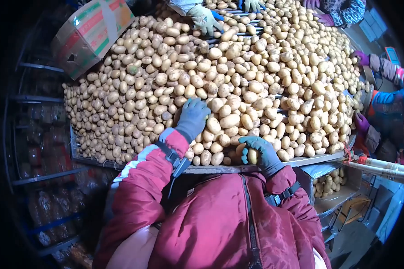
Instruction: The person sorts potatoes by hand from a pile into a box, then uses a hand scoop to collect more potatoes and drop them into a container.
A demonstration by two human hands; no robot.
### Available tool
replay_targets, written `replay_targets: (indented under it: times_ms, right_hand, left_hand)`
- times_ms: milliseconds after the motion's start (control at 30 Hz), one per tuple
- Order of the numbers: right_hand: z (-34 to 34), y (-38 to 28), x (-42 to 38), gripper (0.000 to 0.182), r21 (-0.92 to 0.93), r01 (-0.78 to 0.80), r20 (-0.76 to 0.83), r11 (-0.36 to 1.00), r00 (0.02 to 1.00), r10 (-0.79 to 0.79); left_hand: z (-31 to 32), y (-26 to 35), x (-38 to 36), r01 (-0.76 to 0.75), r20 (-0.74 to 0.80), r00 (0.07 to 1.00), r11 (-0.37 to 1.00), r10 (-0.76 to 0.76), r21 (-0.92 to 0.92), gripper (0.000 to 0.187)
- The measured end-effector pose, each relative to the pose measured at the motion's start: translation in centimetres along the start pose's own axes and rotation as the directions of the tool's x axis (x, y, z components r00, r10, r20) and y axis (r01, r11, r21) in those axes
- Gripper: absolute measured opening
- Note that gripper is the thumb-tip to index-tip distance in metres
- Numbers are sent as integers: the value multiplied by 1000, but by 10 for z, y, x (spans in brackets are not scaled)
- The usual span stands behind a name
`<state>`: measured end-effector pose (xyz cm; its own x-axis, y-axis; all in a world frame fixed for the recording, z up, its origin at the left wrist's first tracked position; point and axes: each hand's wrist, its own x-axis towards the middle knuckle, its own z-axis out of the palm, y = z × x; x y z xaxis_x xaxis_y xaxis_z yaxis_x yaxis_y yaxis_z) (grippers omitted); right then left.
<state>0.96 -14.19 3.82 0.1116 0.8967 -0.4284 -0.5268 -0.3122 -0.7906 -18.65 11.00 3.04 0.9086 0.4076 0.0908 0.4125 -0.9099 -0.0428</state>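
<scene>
A wide heap of potatoes (166, 80) covers the sorting table (197, 169). My left hand (193, 117), in a grey-blue glove, lies on the potatoes near the middle, its fingers pointing away and bent over the pile; whether it grips one is hidden. Near the table's front edge my right hand (262, 153), in a grey-green glove, is curled round a potato (252, 156) that shows between thumb and fingers. More potatoes lie directly around both hands.
A cardboard box (92, 38) stands at the upper left. Gloved hands of co-workers (204, 20) reach in at the far side and right. Below the right edge is a bin of potatoes (330, 183). White poles (384, 166) jut out right; metal racks (45, 175) stand left.
</scene>
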Motion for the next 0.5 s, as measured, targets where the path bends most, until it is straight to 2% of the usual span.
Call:
replay_targets:
  times_ms: [67,100,133,167,200,233,267,333,367,400,467,500]
  right_hand:
    - [-8,3,-2,33,-20,67,30,998,997,-66]
    - [-12,3,-5,32,-48,122,62,991,991,-119]
    - [-12,-1,-8,32,-42,124,46,991,992,-122]
    - [-10,-8,-7,37,128,-14,36,992,999,10]
    - [-7,-13,-6,43,295,-150,50,944,989,141]
    - [-6,-13,-3,56,377,-216,92,901,976,195]
    - [-8,-4,3,56,447,-281,132,849,960,248]
    - [5,-23,-2,55,562,-308,191,768,951,242]
    - [6,-19,-1,54,573,-290,156,767,957,246]
    - [4,-8,3,54,585,-269,116,765,962,249]
    - [-13,29,10,53,611,-212,185,763,975,123]
    - [-23,27,1,51,543,-147,172,827,983,62]
  left_hand:
    - [4,-8,-9,-5,-52,999,995,0,-101,23]
    - [-10,-2,-6,102,4,995,985,-103,-142,25]
    - [-19,-4,-2,225,103,974,932,-204,-284,31]
    - [-22,0,3,336,147,941,806,-304,-487,34]
    - [-26,6,6,429,217,896,622,-388,-655,37]
    - [-39,21,13,527,385,832,349,-399,-775,36]
    - [-44,38,17,443,368,869,186,-331,-877,33]
    - [-58,83,26,440,420,876,36,-236,-897,33]
    - [-59,104,27,459,448,879,37,-164,-888,32]
    - [-65,129,28,548,551,824,-63,-131,-834,33]
    - [-48,148,28,319,328,945,275,-11,-907,35]
    - [-51,153,31,327,343,939,244,25,-913,36]
